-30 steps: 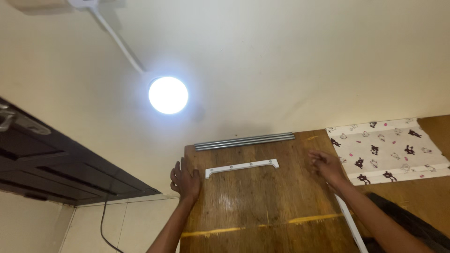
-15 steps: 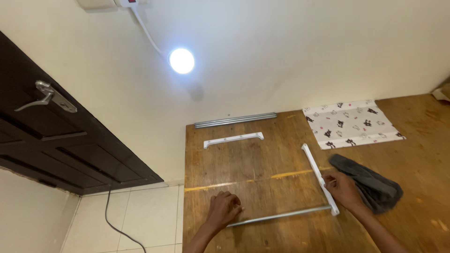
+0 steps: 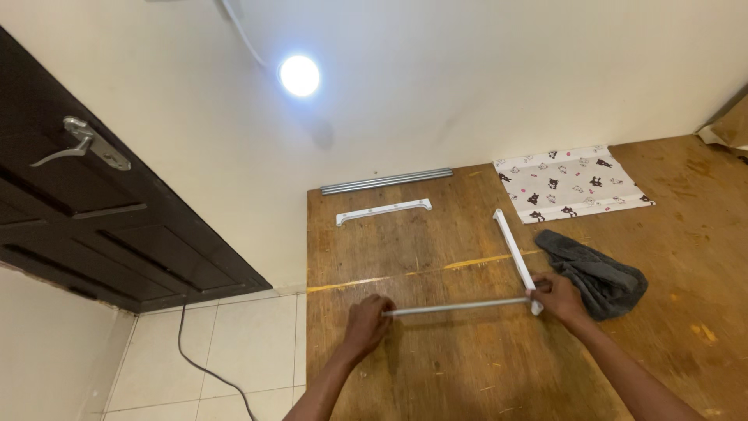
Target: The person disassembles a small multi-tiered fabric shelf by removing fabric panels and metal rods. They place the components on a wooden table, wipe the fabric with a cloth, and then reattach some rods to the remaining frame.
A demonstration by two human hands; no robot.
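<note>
My left hand [image 3: 366,325] grips the left end of a thin grey metal rod [image 3: 456,307] held level just above the wooden tabletop [image 3: 436,366]. My right hand [image 3: 557,298] holds the rod's right end where it meets the near end of a white plastic bracket [image 3: 514,253]. That bracket runs away from me toward the wall. A second white bracket [image 3: 383,211] lies flat farther back, and a bundle of grey metal rods [image 3: 387,181] rests against the wall.
A crumpled dark grey cloth [image 3: 596,273] lies just right of my right hand. A white patterned fabric [image 3: 570,182] is spread at the back right. A dark door [image 3: 86,195] with a metal handle stands left, a cable [image 3: 204,366] runs over the tiled floor, and a round lamp [image 3: 300,76] glows on the wall.
The view tipped down from the wall to the table. Both hands drew back from the far bracket, took hold of the rod and side bracket, then raised the rod further from the near edge.
</note>
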